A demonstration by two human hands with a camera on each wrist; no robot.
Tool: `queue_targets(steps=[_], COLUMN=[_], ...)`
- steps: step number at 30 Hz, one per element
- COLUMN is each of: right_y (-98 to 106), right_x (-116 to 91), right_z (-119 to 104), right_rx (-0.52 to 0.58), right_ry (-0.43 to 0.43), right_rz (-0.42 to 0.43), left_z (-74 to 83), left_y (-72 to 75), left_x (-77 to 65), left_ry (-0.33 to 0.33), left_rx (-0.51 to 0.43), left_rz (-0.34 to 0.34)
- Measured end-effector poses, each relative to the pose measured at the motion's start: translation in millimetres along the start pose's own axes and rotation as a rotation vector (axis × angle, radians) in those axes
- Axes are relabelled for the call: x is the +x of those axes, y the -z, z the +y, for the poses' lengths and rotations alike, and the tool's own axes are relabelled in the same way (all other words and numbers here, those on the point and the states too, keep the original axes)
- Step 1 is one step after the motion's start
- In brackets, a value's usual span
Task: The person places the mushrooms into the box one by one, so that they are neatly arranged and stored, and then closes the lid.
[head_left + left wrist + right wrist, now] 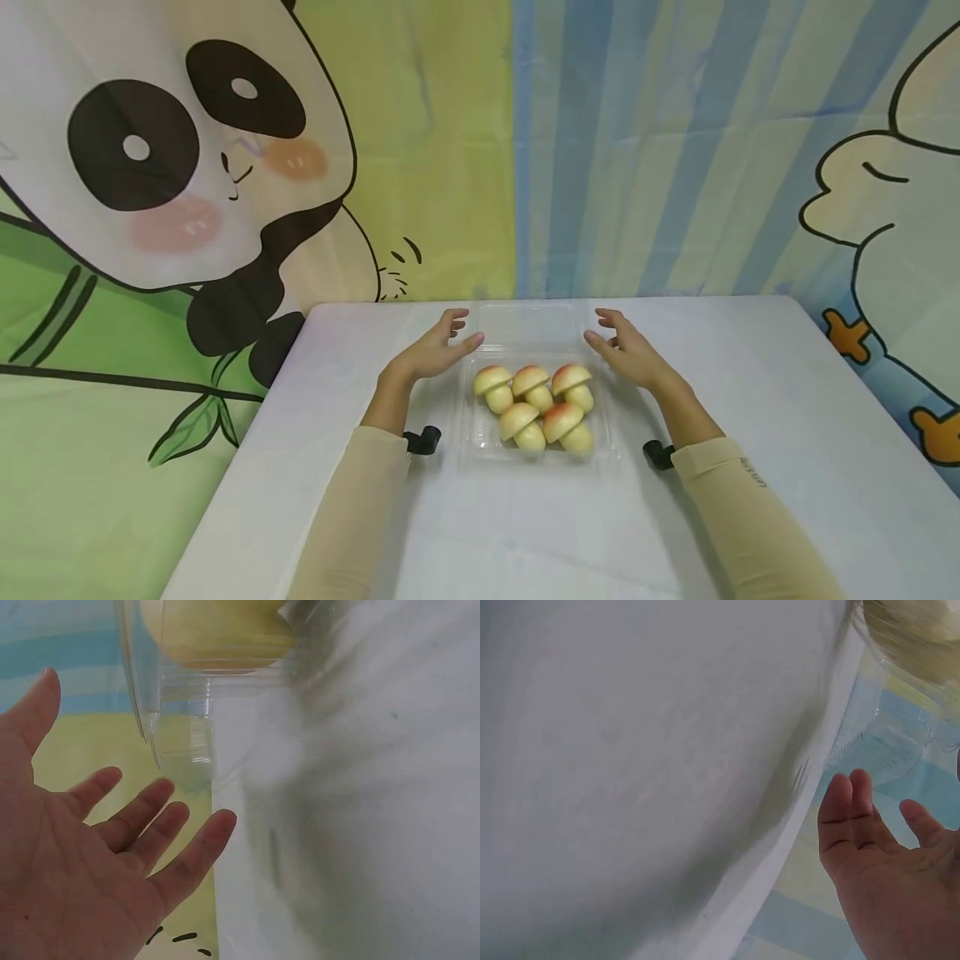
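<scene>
On the white table lies a clear plastic clamshell box (468, 450), its lid (528, 325) folded open toward the back. Inside sit several pale yellow mushroom-shaped pieces (517, 419) with reddish caps, in two rows. My left hand (438, 346) hovers at the box's back left corner, fingers relaxed and palm turned inward. Mirroring it on the right, my right hand (633, 354) is beside the lid with loosely bent fingers. Neither palm holds anything. The left wrist view shows the left hand (97, 840) just apart from the box's edge; the right wrist view has the right hand (892, 862) near the clear lid.
The white tabletop (750, 400) stretches out on both sides and in front of the box. Behind the table's far edge hangs a printed cloth backdrop (637, 150) with cartoon animals. Each wrist carries a small black camera (423, 440).
</scene>
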State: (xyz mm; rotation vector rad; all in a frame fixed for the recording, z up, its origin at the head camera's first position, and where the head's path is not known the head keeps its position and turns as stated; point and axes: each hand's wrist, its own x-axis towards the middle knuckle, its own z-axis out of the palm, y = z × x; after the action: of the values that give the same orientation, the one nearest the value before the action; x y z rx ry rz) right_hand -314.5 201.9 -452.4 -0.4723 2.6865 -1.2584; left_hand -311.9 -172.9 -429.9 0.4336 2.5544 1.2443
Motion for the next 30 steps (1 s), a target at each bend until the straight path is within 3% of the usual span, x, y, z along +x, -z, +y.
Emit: queue_targets(steps=[7, 17, 26, 30], right_y=[-1.3, -9.2, -12.8, -9.6], right_x=[7.6, 15.1, 15.2, 8.9], right_z=[0.0, -1.4, -8.8, -23.7], right_rx=[0.1, 0.234, 0.209, 0.232], right_ry=[-0.019, 0.006, 0.118, 0.176], right_rz=[-0.01, 0.043, 0.199, 0.276], left_z=[-12.1, -22.1, -15.9, -9.0], left_y=[0.7, 5.2, 11.5, 11.1], left_x=[-5.9, -24.0, -51.7, -58.4], left_ry=[0.016, -0.031, -0.063, -0.091], left_rx=[-0.003, -0.084, -0.1, -0.07], left_rz=[0.011, -0.05, -0.272, -0.328])
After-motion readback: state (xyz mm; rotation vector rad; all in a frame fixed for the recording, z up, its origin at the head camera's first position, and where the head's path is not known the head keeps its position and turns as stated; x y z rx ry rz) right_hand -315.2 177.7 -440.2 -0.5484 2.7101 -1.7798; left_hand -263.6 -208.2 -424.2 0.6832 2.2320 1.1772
